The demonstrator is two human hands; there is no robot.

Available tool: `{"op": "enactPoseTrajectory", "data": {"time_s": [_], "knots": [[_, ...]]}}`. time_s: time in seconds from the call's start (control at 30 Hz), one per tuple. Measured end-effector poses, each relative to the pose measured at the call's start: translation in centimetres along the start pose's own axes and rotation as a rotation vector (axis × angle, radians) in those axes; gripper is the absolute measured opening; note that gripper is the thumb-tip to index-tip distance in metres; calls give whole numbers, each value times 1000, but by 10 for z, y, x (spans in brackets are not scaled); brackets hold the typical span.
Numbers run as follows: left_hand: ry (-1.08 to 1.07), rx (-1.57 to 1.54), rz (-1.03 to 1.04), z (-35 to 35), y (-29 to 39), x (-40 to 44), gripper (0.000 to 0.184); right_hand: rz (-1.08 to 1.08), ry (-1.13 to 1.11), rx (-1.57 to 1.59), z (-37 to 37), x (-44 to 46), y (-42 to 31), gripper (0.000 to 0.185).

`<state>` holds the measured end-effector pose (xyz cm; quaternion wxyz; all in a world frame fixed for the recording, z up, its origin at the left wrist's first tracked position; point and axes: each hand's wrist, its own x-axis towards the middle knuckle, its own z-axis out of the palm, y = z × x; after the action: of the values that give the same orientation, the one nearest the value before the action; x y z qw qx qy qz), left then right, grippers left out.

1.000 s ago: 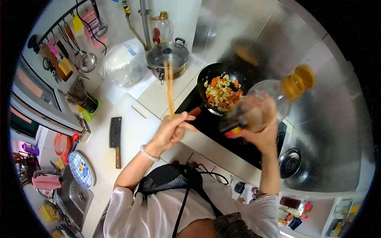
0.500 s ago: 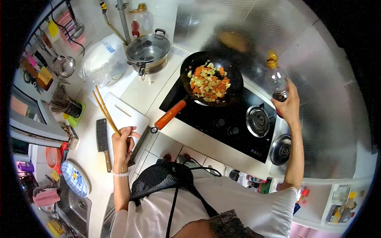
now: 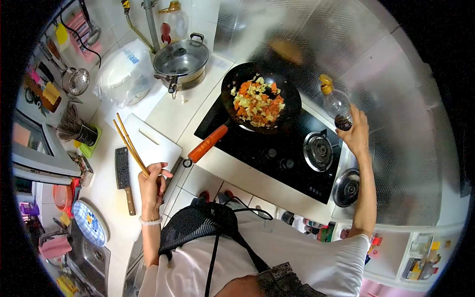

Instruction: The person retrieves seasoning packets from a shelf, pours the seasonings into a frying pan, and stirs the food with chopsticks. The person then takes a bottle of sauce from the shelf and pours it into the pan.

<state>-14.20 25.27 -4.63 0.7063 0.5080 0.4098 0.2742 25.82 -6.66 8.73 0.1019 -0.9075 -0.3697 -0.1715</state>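
Note:
My left hand (image 3: 152, 185) holds a pair of wooden chopsticks (image 3: 130, 143), whose tips point up and left above the white cutting board (image 3: 166, 151). In my right hand (image 3: 357, 132) is a clear bottle (image 3: 337, 103) with a yellow cap and dark liquid low inside, over the right back edge of the black stove (image 3: 292, 151). A black wok (image 3: 292, 99) rests on the left burner, its orange-red handle (image 3: 208, 143) reaching toward the cutting board. Chopped orange and pale yellow food (image 3: 257, 103) lies in the wok.
A cleaver (image 3: 123, 173) lies left of the chopsticks. Beyond the board are a lidded steel pot (image 3: 181, 64) and a plastic-wrapped bundle (image 3: 123, 74). A blue checked plate (image 3: 90, 222) sits by the sink (image 3: 94, 257). A round black lid (image 3: 346, 188) is right of the stove.
The bottle has moved from beside the wok to the stove's right side, in my right hand. My left hand has moved left with the chopsticks, away from the wok handle. The view has shifted.

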Motion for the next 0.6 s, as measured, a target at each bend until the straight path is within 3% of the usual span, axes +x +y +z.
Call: {"op": "enactPoseTrajectory", "data": {"time_s": [0.6], "knots": [[8,61,-32,-15,-12,1,30,-7,-136,-180,5,6,-12,82]]}}
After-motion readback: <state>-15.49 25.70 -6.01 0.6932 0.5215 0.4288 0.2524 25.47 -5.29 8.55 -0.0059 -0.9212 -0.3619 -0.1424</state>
